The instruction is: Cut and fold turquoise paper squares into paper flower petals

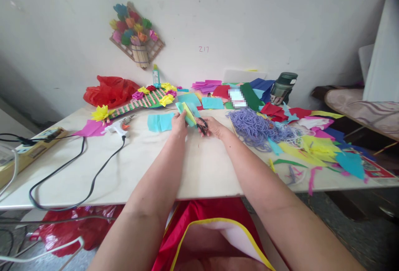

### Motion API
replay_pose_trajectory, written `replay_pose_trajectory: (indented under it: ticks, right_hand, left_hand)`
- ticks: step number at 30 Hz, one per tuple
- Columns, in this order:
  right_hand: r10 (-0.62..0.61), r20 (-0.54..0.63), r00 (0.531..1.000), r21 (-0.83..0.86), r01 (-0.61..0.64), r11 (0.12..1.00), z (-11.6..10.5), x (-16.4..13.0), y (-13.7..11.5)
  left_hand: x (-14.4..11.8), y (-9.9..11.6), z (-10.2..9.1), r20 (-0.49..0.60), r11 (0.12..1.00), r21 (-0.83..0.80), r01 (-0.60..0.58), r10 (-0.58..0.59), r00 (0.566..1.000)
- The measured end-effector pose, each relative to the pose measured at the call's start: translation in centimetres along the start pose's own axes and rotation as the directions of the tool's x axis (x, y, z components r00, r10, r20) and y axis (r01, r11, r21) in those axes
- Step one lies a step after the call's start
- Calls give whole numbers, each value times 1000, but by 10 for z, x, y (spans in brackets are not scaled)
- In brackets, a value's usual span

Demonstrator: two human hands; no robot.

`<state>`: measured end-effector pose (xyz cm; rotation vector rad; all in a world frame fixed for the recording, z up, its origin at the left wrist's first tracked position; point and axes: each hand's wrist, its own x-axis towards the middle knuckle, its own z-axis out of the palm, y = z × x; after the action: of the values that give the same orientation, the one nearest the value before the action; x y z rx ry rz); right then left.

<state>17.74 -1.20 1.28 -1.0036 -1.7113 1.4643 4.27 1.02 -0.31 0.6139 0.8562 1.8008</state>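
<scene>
I read this as the cutting step of a paper craft. My left hand (pixel 179 122) pinches a small folded stack of teal and yellow-green paper (pixel 186 113), lifted just off the white table (pixel 202 167) near its middle, a little beyond my forearms. My right hand (pixel 213 127) is clenched through the handles of black scissors (pixel 202 125), whose blades point toward the lower edge of that stack; I cannot tell whether the blades are parted or have already bitten into the paper, as they are too small to read here.

Just left of the stack lies a flat teal sheet (pixel 160 121), and beyond it a white glue gun (pixel 120 126) with its black cord trailing off to the left. Behind my hands sits a woven strip piece dressed with paper flowers (pixel 146 97). To the right, close to my scissor hand, is a heap of lilac cord (pixel 254 124), then loose coloured offcuts (pixel 318 146) spread to the table's edge.

In my judgement the next move needs the left pinch kept firm so the layers do not slip against each other, with fingertips held back from the cut line, and the scissors fed squarely into the fold, well away from that cord
</scene>
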Motion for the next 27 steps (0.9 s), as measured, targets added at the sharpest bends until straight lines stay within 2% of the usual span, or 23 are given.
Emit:
replay_pose_trajectory:
  ticks: [27]
  right_hand:
    - [-34,-33,999,23,35,999,3,8,9]
  left_hand:
    - [4,-2,-2,-26,998,-42,-37,36,999]
